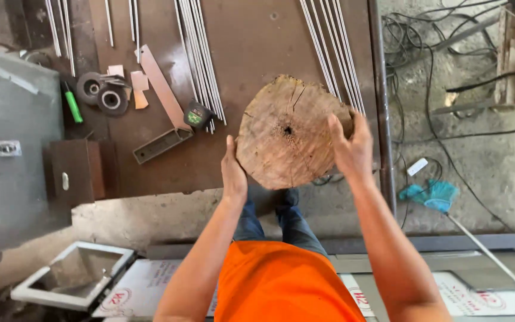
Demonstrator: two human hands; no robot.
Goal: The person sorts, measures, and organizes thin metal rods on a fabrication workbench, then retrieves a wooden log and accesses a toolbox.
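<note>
Above the brown metal table (251, 36), both hands (left hand (233, 173), right hand (350, 149)) gripping round log slice (286, 132)

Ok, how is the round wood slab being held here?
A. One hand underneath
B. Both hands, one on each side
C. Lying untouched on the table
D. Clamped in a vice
B: the left hand presses the slab's left edge while the right hand grips its right edge, fingers on its face.
</note>
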